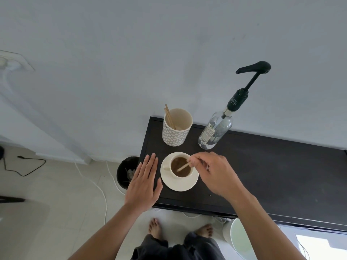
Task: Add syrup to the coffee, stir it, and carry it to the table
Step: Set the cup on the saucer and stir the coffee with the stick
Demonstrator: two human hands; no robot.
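Stick in the coffee

The right hand (212, 173) has its grip pinched on a stick (183, 167) dipped in the cup (181, 167). The cup sits on a saucer (179, 182) on the dark counter (272, 166). The left hand (144, 182) lies flat, fingers apart, beside it

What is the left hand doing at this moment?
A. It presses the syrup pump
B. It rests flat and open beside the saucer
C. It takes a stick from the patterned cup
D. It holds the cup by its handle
B: the left hand lies flat, fingers spread, beside the saucer, holding nothing.
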